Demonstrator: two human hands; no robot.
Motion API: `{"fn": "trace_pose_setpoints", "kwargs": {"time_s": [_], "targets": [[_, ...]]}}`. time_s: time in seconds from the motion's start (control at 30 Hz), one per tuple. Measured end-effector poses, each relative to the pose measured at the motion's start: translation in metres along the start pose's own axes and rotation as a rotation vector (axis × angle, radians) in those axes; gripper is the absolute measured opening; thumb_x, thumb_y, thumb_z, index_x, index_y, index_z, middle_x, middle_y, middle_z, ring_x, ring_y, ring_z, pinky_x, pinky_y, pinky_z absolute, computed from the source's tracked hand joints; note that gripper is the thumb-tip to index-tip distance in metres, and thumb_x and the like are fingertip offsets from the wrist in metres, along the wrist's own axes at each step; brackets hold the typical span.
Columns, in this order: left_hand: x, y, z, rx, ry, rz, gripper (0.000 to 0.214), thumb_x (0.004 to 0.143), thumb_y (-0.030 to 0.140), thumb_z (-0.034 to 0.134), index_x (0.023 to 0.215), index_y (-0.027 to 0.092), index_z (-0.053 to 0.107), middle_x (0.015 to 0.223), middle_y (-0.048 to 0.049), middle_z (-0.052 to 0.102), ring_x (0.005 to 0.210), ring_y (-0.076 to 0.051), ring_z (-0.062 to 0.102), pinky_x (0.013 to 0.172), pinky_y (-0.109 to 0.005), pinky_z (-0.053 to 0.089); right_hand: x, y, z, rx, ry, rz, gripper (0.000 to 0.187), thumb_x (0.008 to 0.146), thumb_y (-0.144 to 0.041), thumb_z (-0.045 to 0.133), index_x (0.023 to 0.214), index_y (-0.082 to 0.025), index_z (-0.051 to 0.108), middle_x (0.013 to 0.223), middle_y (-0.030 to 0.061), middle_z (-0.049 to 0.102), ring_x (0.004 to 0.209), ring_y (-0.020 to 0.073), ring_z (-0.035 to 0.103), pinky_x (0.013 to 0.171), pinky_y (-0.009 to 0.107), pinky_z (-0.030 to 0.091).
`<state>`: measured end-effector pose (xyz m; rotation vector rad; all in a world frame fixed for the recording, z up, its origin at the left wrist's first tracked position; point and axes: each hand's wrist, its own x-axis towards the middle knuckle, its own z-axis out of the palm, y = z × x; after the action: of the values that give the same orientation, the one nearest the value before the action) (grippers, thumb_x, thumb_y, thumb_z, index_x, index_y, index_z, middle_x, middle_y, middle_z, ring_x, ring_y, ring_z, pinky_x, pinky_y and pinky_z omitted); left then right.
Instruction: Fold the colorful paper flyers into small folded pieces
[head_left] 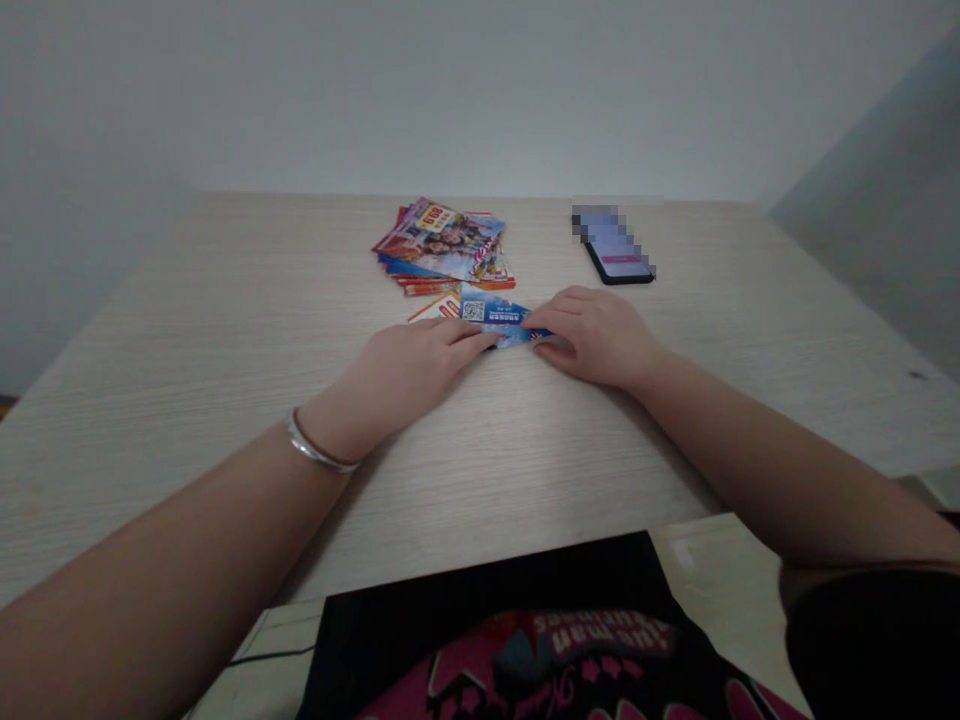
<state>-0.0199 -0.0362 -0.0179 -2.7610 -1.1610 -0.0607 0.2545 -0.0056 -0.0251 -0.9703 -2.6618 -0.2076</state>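
Observation:
A blue leaflet point(496, 317) with a QR code lies on the light wooden table point(225, 330). My left hand point(411, 370) rests flat with its fingertips on the leaflet's near left edge. My right hand point(594, 335) has its fingers curled and pinches the leaflet's right end against the table. An orange and white sheet point(437, 306) pokes out from under the blue one. A silver bangle point(315, 448) circles my left wrist.
A fanned pile of colourful leaflets point(444, 245) lies just beyond the blue one. A phone point(616, 256) with a lit screen sits at the back right. The table's near edge runs over my lap, and a grey wall stands behind.

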Motion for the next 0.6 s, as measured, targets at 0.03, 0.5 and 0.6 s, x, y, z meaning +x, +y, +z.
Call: {"fn": "trace_pose_setpoints", "kwargs": {"time_s": [0.03, 0.5, 0.6], "targets": [[0.0, 0.002, -0.003, 0.021, -0.013, -0.017, 0.048, 0.108, 0.02, 0.04, 0.155, 0.027, 0.049, 0.141, -0.0105, 0.067, 0.115, -0.027, 0.071, 0.086, -0.035, 0.057, 0.002, -0.002, 0.0, 0.01, -0.017, 0.011, 0.029, 0.095, -0.027, 0.062, 0.12, -0.019, 0.075, 0.113, 0.0099, 0.08, 0.102, 0.0253, 0.069, 0.089, 0.037, 0.049], [0.004, 0.008, -0.014, 0.015, 0.008, -0.269, 0.027, 0.102, 0.024, 0.046, 0.113, 0.022, 0.07, 0.098, -0.0067, 0.08, 0.082, -0.024, 0.075, 0.058, -0.031, 0.039, 0.016, -0.033, -0.004, 0.136, -0.084, 0.243, 0.018, 0.093, -0.025, 0.061, 0.1, -0.022, 0.078, 0.105, 0.0072, 0.081, 0.099, 0.0243, 0.07, 0.082, 0.035, 0.048], [0.003, 0.009, -0.014, -0.011, 0.074, -0.268, 0.025, 0.1, 0.023, 0.047, 0.11, 0.023, 0.07, 0.097, -0.0061, 0.079, 0.079, -0.022, 0.073, 0.056, -0.031, 0.034, 0.017, -0.033, -0.002, 0.179, -0.056, 0.28, 0.016, 0.089, -0.023, 0.062, 0.096, -0.021, 0.077, 0.102, 0.0068, 0.081, 0.096, 0.0242, 0.071, 0.081, 0.035, 0.047]]}}
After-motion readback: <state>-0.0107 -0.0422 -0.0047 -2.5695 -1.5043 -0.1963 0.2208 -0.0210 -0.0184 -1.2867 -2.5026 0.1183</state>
